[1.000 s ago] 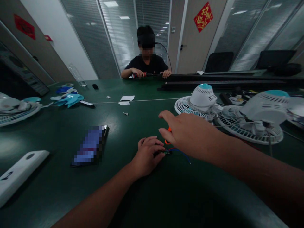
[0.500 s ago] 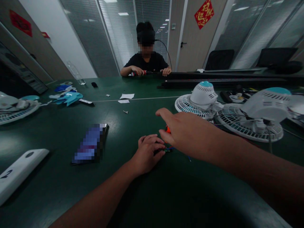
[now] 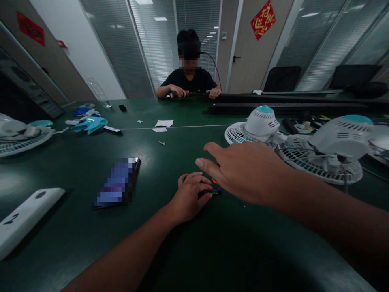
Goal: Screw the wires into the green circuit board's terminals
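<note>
My left hand [image 3: 193,196] rests on the green table with its thumb and forefinger pinched on the edge of a small circuit board [image 3: 216,192]. Red and blue wires [image 3: 220,189] run from the board toward the right, and one blue wire end [image 3: 243,204] shows below my right hand. Just above the board hovers my right hand [image 3: 240,170], its fingers curled round an orange object [image 3: 215,181] that is mostly hidden by the hand. Its thumb and forefinger are stretched out to the left, apart from each other. I cannot make out the orange object's kind.
A phone [image 3: 117,182] and a white case marked 2 [image 3: 28,221] lie on the left. White fan parts [image 3: 261,121] stand at the right. Paper scraps [image 3: 164,123] and blue gloves [image 3: 90,124] lie farther back. Across the table a person [image 3: 189,77] holds a red-and-black tool.
My right thumb has lifted and stretched out to the left, away from the orange object. Less orange shows between thumb and forefinger, more below the thumb. My left hand keeps its pinch.
</note>
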### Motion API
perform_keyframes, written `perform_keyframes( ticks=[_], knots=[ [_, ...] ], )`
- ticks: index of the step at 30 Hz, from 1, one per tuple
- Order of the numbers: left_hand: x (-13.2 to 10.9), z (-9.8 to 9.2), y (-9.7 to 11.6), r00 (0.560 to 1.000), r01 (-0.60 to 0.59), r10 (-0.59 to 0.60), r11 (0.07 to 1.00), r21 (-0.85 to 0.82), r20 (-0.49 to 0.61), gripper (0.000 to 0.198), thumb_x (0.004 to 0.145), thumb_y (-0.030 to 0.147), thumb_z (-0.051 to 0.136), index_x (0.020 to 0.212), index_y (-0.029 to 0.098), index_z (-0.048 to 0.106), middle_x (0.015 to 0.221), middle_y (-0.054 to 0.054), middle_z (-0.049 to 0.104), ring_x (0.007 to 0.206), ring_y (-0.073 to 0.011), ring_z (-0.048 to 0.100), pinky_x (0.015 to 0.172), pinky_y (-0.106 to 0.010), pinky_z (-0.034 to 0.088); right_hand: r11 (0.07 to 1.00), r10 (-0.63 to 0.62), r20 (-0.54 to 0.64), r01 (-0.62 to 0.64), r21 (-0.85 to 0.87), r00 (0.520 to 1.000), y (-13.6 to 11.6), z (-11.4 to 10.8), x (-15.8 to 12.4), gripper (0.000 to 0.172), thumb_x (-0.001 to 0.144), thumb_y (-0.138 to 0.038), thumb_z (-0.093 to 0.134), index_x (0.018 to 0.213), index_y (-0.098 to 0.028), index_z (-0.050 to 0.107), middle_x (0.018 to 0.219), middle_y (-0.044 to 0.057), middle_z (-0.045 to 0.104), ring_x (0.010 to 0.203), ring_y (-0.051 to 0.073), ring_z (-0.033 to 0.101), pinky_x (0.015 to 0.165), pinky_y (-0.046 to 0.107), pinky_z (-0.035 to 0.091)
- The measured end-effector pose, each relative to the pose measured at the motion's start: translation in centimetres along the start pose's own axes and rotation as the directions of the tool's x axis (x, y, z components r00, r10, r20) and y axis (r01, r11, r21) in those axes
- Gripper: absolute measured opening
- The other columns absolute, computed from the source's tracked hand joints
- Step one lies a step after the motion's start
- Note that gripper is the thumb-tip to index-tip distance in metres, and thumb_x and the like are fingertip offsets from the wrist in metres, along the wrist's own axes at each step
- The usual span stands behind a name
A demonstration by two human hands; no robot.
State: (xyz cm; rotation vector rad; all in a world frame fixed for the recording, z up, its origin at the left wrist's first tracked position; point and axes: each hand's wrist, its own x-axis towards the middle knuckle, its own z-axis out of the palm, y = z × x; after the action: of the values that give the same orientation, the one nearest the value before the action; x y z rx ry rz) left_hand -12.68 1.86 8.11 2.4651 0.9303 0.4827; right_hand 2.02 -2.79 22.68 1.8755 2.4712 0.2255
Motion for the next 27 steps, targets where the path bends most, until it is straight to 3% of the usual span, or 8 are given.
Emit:
perform_keyframes(
  ticks=[5, 11, 27],
  knots=[
    [0.0, 0.09, -0.11, 1.0, 0.009, -0.008, 1.0, 0.003, -0.008, 0.021, 0.085, 0.019, 0.065, 0.102, 0.029, 0.07, 0.123, 0.0, 0.065, 0.127, -0.0287, 0.047, 0.107, -0.054, 0.025, 1.0, 0.013, 0.033, -0.013, -0.027, 0.999, 0.04, 0.07, 0.24, 0.036, 0.095, -0.038, 0.035, 0.116, -0.018, 0.056, 0.067, 0.01, 0.067, 0.064, 0.027, 0.065, 0.051, 0.031, 0.035],
    [-0.06, -0.1, 0.02, 1.0, 0.016, -0.016, 1.0, 0.01, 0.012, 0.021, 0.085, 0.019, 0.064, 0.102, 0.029, 0.07, 0.123, 0.0, 0.065, 0.127, -0.0282, 0.046, 0.107, -0.054, 0.025, 0.997, -0.009, 0.053, 0.005, 0.074, 0.999, 0.03, 0.27, 0.32, 0.041, 0.093, -0.031, 0.042, 0.13, -0.015, 0.048, 0.075, 0.01, 0.069, 0.068, 0.026, 0.065, 0.051, 0.031, 0.031],
    [0.04, -0.38, 0.31, 0.999, 0.025, -0.026, 1.0, 0.017, 0.035, 0.019, 0.085, 0.02, 0.064, 0.102, 0.028, 0.071, 0.123, -0.001, 0.065, 0.127, -0.0291, 0.047, 0.109, -0.054, 0.025, 0.98, -0.038, 0.024, 0.032, 0.195, 0.999, 0.29, 0.86, 0.28, 0.049, 0.089, -0.03, 0.047, 0.134, -0.013, 0.044, 0.086, 0.012, 0.07, 0.075, 0.027, 0.066, 0.055, 0.032, 0.037]
  ],
)
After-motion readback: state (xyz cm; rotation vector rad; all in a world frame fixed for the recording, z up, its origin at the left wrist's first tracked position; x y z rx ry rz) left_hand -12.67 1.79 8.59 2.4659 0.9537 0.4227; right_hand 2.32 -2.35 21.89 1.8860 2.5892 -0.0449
